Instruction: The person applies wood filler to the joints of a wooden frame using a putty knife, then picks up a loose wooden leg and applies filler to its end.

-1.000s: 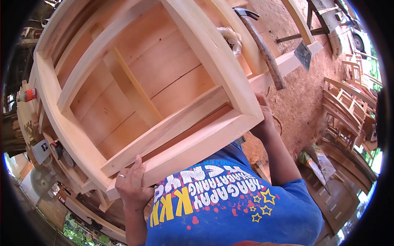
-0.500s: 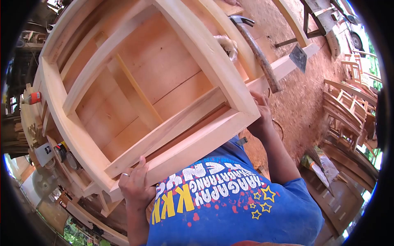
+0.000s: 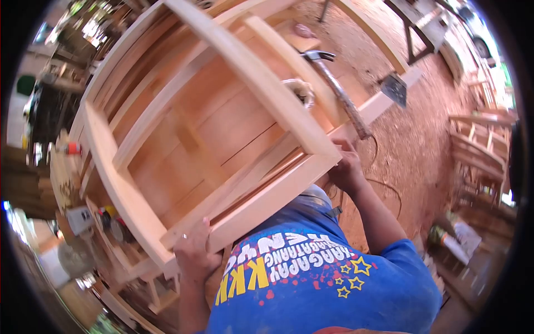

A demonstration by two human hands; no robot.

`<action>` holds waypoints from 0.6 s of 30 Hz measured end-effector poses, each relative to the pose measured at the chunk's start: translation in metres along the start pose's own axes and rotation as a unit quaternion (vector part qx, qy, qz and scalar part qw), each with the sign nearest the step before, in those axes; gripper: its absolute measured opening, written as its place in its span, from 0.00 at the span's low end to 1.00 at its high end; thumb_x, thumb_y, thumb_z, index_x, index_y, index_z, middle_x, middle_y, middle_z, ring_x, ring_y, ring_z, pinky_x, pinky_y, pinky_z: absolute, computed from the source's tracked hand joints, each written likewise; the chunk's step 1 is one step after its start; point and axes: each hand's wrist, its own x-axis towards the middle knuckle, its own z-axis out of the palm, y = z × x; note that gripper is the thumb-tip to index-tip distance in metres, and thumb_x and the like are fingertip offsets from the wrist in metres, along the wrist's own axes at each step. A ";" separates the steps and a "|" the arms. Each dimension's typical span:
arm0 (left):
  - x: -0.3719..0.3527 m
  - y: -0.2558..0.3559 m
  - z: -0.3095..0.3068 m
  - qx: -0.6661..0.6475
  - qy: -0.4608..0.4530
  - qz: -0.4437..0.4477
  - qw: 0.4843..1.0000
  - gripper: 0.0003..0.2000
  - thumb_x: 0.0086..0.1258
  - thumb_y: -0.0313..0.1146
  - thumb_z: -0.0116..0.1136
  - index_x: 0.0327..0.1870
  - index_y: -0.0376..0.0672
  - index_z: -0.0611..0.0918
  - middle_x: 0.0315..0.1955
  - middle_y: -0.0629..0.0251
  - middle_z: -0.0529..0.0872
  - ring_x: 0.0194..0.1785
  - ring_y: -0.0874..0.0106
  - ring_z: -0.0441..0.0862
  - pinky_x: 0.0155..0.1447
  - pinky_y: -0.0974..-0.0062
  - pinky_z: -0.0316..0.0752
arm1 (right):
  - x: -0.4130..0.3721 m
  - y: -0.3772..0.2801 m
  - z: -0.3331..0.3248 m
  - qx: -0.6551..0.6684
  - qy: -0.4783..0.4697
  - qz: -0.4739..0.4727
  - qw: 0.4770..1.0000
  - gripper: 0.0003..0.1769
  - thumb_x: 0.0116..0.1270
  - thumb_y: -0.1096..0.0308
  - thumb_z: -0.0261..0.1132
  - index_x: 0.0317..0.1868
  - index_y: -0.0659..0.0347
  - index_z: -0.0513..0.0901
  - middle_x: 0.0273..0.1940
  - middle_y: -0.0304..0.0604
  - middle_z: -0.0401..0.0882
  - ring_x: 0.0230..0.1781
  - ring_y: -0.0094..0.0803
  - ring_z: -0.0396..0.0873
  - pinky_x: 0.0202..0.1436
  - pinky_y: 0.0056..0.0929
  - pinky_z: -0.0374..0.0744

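A large pale wooden frame point(image 3: 267, 195) with curved rails and an inner slat fills the middle of the view, tilted. At its near left corner my left hand point(image 3: 196, 250) grips the edge, fingers over the top of the near rail. My right hand point(image 3: 346, 167) holds the near right corner, its fingers partly hidden behind the wood. Just beyond that corner lies a claw hammer point(image 3: 342, 100) with a worn handle. A pale ring-shaped roll point(image 3: 300, 92) sits beside the hammer, partly covered by the frame.
A dark square metal blade point(image 3: 394, 89) rests on a wooden bar at the right. Stacked chair frames point(image 3: 478, 145) stand farther right. Cans point(image 3: 114, 222) and a red-capped bottle point(image 3: 72, 148) are on the left. A cable point(image 3: 389, 186) curls over the dirt floor.
The far left part of the frame and the background have shifted rightward in view. Both hands keep their hold on the frame, its near right corner now slightly further left.
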 end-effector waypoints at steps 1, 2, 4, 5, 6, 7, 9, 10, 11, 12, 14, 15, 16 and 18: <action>-0.005 -0.007 0.004 0.016 0.005 0.027 0.999 0.30 0.53 0.38 0.75 0.60 0.40 0.88 0.45 0.52 0.94 0.40 0.50 0.90 0.44 0.56 0.85 | -0.002 0.000 0.002 0.020 0.003 -0.002 1.000 0.21 0.57 0.74 0.79 0.54 0.54 0.92 0.50 0.41 0.92 0.60 0.44 0.85 0.63 0.46 0.84; -0.005 -0.005 0.002 0.004 0.004 0.022 1.000 0.28 0.55 0.39 0.76 0.59 0.39 0.88 0.44 0.51 0.93 0.40 0.50 0.90 0.46 0.54 0.85 | 0.002 -0.009 -0.004 -0.005 0.005 -0.001 1.000 0.17 0.57 0.74 0.80 0.49 0.54 0.94 0.52 0.45 0.91 0.61 0.46 0.85 0.64 0.46 0.83; -0.008 -0.007 -0.001 -0.010 0.006 0.018 1.000 0.26 0.57 0.39 0.76 0.58 0.38 0.88 0.45 0.52 0.92 0.44 0.49 0.90 0.50 0.52 0.84 | -0.019 0.012 0.016 0.020 0.018 0.056 0.998 0.19 0.57 0.76 0.80 0.51 0.54 0.94 0.53 0.47 0.91 0.60 0.47 0.85 0.62 0.45 0.83; -0.009 -0.008 0.000 -0.015 0.009 0.025 1.000 0.26 0.56 0.37 0.76 0.57 0.39 0.87 0.47 0.52 0.92 0.47 0.50 0.90 0.53 0.52 0.84 | -0.016 0.001 0.010 0.052 -0.001 0.092 0.994 0.18 0.62 0.79 0.77 0.54 0.59 0.93 0.53 0.45 0.91 0.59 0.42 0.87 0.61 0.42 0.85; -0.011 -0.010 0.000 -0.023 -0.002 0.010 1.000 0.27 0.54 0.36 0.75 0.58 0.39 0.86 0.49 0.53 0.92 0.50 0.50 0.90 0.56 0.52 0.83 | -0.020 0.012 0.014 0.128 -0.019 0.116 0.985 0.16 0.68 0.81 0.74 0.56 0.65 0.91 0.53 0.44 0.91 0.57 0.34 0.87 0.61 0.37 0.84; -0.011 -0.011 0.000 -0.035 -0.010 0.002 0.999 0.29 0.52 0.35 0.75 0.59 0.40 0.85 0.52 0.53 0.92 0.53 0.51 0.90 0.58 0.53 0.83 | -0.019 0.021 0.017 0.126 -0.007 0.086 0.988 0.15 0.70 0.80 0.74 0.57 0.66 0.90 0.54 0.45 0.91 0.58 0.33 0.87 0.62 0.36 0.84; -0.016 -0.013 -0.002 -0.052 -0.009 0.013 0.999 0.30 0.52 0.32 0.73 0.61 0.40 0.84 0.52 0.54 0.92 0.56 0.52 0.89 0.59 0.54 0.84 | -0.009 0.023 0.014 0.031 -0.022 0.070 0.997 0.14 0.72 0.78 0.75 0.56 0.67 0.90 0.54 0.47 0.91 0.58 0.36 0.87 0.63 0.36 0.82; -0.017 -0.013 -0.001 -0.057 -0.020 0.001 0.998 0.30 0.52 0.31 0.72 0.61 0.40 0.84 0.53 0.54 0.92 0.57 0.53 0.89 0.60 0.55 0.84 | -0.007 0.026 0.013 0.014 -0.024 0.048 0.998 0.13 0.73 0.75 0.75 0.55 0.67 0.91 0.54 0.49 0.91 0.57 0.39 0.87 0.62 0.38 0.82; -0.014 -0.014 0.001 -0.064 -0.030 -0.005 0.998 0.29 0.52 0.30 0.71 0.61 0.41 0.84 0.53 0.55 0.92 0.58 0.54 0.89 0.60 0.55 0.84 | -0.002 0.028 0.013 0.007 -0.036 0.032 0.999 0.13 0.73 0.74 0.75 0.55 0.67 0.91 0.54 0.49 0.91 0.56 0.39 0.86 0.61 0.38 0.82; -0.015 -0.014 0.002 -0.066 -0.033 -0.005 0.997 0.27 0.54 0.30 0.71 0.60 0.41 0.84 0.52 0.55 0.92 0.57 0.55 0.90 0.60 0.56 0.84 | 0.000 0.027 0.011 -0.005 -0.050 0.020 0.999 0.13 0.74 0.72 0.75 0.55 0.68 0.91 0.53 0.49 0.91 0.55 0.39 0.86 0.60 0.38 0.82; -0.015 -0.019 0.005 -0.074 -0.042 -0.001 0.996 0.24 0.56 0.30 0.69 0.58 0.41 0.85 0.49 0.56 0.93 0.55 0.56 0.91 0.60 0.56 0.84 | 0.003 0.029 0.012 0.044 -0.054 0.034 0.997 0.12 0.74 0.74 0.74 0.55 0.68 0.91 0.52 0.46 0.91 0.55 0.37 0.85 0.60 0.38 0.82; -0.014 -0.021 0.007 -0.076 -0.033 0.012 0.996 0.22 0.58 0.31 0.69 0.56 0.41 0.86 0.46 0.57 0.93 0.54 0.57 0.91 0.59 0.56 0.85 | 0.004 0.033 0.011 0.066 -0.058 0.045 0.995 0.11 0.75 0.75 0.74 0.55 0.68 0.91 0.51 0.44 0.90 0.54 0.36 0.85 0.60 0.38 0.83; -0.011 -0.022 0.012 -0.077 -0.024 0.027 0.996 0.20 0.59 0.32 0.69 0.54 0.41 0.87 0.44 0.57 0.94 0.53 0.57 0.92 0.58 0.57 0.85 | 0.003 0.042 0.008 0.100 -0.062 0.073 0.990 0.12 0.74 0.75 0.74 0.55 0.68 0.91 0.52 0.44 0.90 0.55 0.36 0.84 0.60 0.38 0.83; -0.012 -0.026 0.023 -0.080 0.002 0.052 0.995 0.15 0.62 0.33 0.69 0.50 0.42 0.88 0.40 0.59 0.94 0.50 0.59 0.93 0.56 0.58 0.85 | 0.006 0.041 0.004 0.162 -0.066 0.138 0.975 0.13 0.74 0.76 0.74 0.56 0.69 0.90 0.54 0.43 0.89 0.55 0.36 0.84 0.61 0.37 0.82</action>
